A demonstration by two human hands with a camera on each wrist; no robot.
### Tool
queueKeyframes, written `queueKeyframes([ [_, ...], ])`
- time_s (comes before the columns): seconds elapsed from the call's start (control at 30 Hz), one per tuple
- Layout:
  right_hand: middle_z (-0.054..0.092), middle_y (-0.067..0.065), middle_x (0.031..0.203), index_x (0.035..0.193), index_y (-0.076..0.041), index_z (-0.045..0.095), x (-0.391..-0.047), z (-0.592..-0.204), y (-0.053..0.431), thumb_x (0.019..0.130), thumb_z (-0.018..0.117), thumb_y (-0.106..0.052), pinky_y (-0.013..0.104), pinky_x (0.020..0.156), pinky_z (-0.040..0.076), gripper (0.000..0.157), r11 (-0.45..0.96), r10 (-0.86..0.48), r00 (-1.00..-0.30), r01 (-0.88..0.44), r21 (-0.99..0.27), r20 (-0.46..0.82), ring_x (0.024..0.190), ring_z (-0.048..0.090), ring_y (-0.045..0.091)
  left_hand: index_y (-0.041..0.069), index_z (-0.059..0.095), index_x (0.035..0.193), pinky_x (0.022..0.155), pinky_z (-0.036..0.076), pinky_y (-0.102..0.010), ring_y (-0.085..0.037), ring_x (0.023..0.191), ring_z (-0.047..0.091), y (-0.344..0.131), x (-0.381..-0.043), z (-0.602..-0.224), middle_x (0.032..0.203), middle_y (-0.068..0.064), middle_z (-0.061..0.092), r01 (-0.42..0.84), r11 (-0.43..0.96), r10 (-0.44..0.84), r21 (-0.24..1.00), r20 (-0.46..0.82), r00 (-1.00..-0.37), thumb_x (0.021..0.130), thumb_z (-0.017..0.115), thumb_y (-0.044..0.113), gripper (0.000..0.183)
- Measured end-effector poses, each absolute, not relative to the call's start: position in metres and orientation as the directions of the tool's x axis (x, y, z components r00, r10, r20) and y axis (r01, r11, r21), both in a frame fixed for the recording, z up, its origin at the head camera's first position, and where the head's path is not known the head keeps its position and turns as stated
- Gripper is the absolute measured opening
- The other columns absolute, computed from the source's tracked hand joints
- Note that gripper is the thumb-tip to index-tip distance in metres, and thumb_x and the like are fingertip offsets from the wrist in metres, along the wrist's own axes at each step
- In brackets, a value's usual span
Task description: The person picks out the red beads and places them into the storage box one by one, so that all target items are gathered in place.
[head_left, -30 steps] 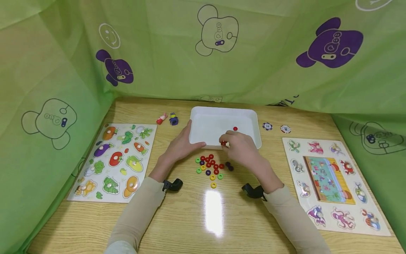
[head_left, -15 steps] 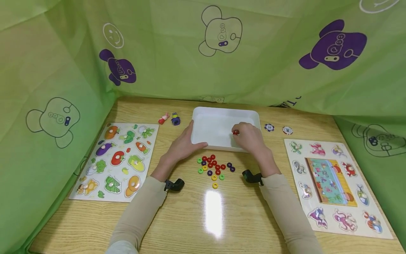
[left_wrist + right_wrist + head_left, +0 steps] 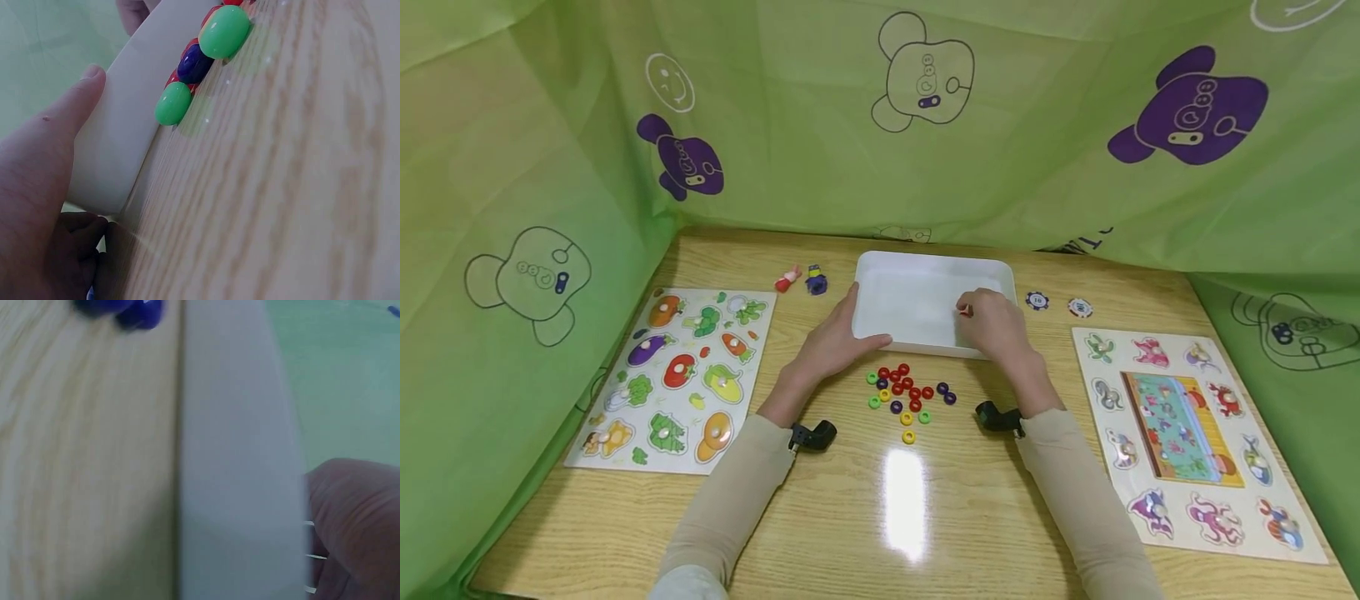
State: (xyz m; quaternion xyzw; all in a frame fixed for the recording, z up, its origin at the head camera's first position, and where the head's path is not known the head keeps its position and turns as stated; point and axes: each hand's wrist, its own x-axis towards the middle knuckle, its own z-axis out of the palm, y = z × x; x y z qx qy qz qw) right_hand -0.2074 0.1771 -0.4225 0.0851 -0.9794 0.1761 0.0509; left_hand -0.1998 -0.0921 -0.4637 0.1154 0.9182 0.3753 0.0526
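A white tray (image 3: pixel 910 304) stands toward the back of the table. My left hand (image 3: pixel 838 337) grips its near left corner, thumb along the front wall and the other fingers down the left side; the left wrist view shows that thumb (image 3: pixel 78 103) against the wall. Over the tray's right part, my right hand (image 3: pixel 996 325) has its fingers curled and pinches a small red ring (image 3: pixel 965 310), mostly hidden by the fingertips. In the right wrist view the right hand (image 3: pixel 359 519) shows beyond the tray wall. Several red rings (image 3: pixel 907 383) lie in front of the tray.
Among the red rings lie green (image 3: pixel 925 417), yellow (image 3: pixel 909 437) and purple rings (image 3: pixel 950 398). A vegetable puzzle board (image 3: pixel 681 392) lies left, a sea-animal board (image 3: pixel 1195 433) right. Two small figures (image 3: pixel 801 279) and two chips (image 3: pixel 1060 304) flank the tray. Green cloth (image 3: pixel 820 125) surrounds the table.
My right hand has moved from the tray's front edge inward and to the right, carrying a red ring. The red ring seen lying in the tray is now hidden. The left hand stays at the corner.
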Motion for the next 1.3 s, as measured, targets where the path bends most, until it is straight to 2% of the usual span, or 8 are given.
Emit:
queueKeyframes([
  [0.13, 0.065, 0.002, 0.083, 0.099, -0.014, 0.071, -0.195, -0.408, 0.169, 0.084, 0.064, -0.017, 0.032, 0.059, 0.045, 0.017, 0.895, -0.202, -0.97, -0.24, -0.376, 0.138, 0.071, 0.056, 0.017, 0.039, -0.014, 0.144, 0.102, 0.037, -0.052, -0.023, 0.141, 0.024, -0.092, -0.201, -0.465, 0.157, 0.001, 0.012, 0.163, 0.702, 0.244, 0.693, -0.019, -0.97, 0.067, 0.057, 0.077, 0.112],
  [0.33, 0.065, -0.003, 0.081, 0.096, -0.015, 0.071, -0.166, -0.39, 0.154, 0.083, 0.067, -0.018, 0.028, 0.059, 0.045, 0.014, 0.835, -0.374, -0.918, -0.394, -0.383, 0.129, 0.07, 0.057, 0.013, 0.037, -0.011, 0.146, 0.101, 0.038, -0.052, -0.024, 0.14, 0.026, -0.092, -0.202, -0.465, 0.157, 0.002, 0.013, 0.167, 0.694, 0.245, 0.701, -0.012, -0.969, 0.067, 0.058, 0.076, 0.112],
  [0.7, 0.064, -0.01, 0.085, 0.09, -0.021, 0.071, -0.133, -0.409, 0.142, 0.082, 0.069, -0.015, 0.024, 0.067, 0.046, 0.011, 0.744, -0.598, -0.801, -0.543, -0.388, -0.026, 0.073, 0.054, 0.005, 0.034, -0.007, 0.148, 0.1, 0.039, -0.05, -0.022, 0.14, 0.027, -0.094, -0.201, -0.464, 0.156, 0.006, 0.014, 0.194, 0.682, 0.262, 0.705, 0.012, -0.965, 0.066, 0.057, 0.078, 0.112],
  [0.8, 0.061, -0.011, 0.083, 0.088, -0.023, 0.071, -0.131, -0.417, 0.141, 0.079, 0.071, -0.014, 0.024, 0.071, 0.046, 0.014, 0.741, -0.623, -0.782, -0.582, -0.335, -0.018, 0.076, 0.053, 0.005, 0.035, -0.007, 0.148, 0.099, 0.04, -0.051, -0.021, 0.139, 0.028, -0.094, -0.201, -0.465, 0.156, 0.007, 0.014, 0.207, 0.67, 0.271, 0.713, 0.024, -0.962, 0.067, 0.057, 0.076, 0.111],
  [0.93, 0.057, -0.011, 0.08, 0.086, -0.024, 0.071, -0.132, -0.42, 0.142, 0.077, 0.072, -0.013, 0.024, 0.068, 0.044, 0.014, 0.74, -0.632, -0.775, -0.607, -0.288, 0.011, 0.073, 0.05, 0.006, 0.035, -0.008, 0.148, 0.1, 0.039, -0.052, -0.022, 0.14, 0.026, -0.093, -0.201, -0.464, 0.157, 0.007, 0.012, 0.207, 0.67, 0.275, 0.713, 0.02, -0.961, 0.068, 0.058, 0.075, 0.111],
  [1.2, 0.062, -0.009, 0.085, 0.087, -0.021, 0.071, -0.135, -0.412, 0.144, 0.08, 0.07, -0.013, 0.025, 0.071, 0.046, 0.011, 0.746, -0.605, -0.796, -0.571, -0.342, 0.011, 0.076, 0.053, 0.006, 0.032, -0.007, 0.148, 0.102, 0.037, -0.052, -0.023, 0.141, 0.025, -0.092, -0.201, -0.464, 0.157, 0.004, 0.012, 0.181, 0.684, 0.255, 0.707, 0.001, -0.967, 0.069, 0.059, 0.074, 0.112],
  [1.3, 0.062, -0.008, 0.085, 0.088, -0.018, 0.072, -0.139, -0.406, 0.145, 0.08, 0.07, -0.013, 0.025, 0.069, 0.046, 0.01, 0.751, -0.583, -0.811, -0.56, -0.35, 0.047, 0.074, 0.053, 0.007, 0.033, -0.008, 0.148, 0.102, 0.037, -0.051, -0.022, 0.141, 0.026, -0.092, -0.202, -0.465, 0.157, 0.004, 0.013, 0.18, 0.688, 0.253, 0.703, 0.001, -0.968, 0.069, 0.06, 0.072, 0.111],
])
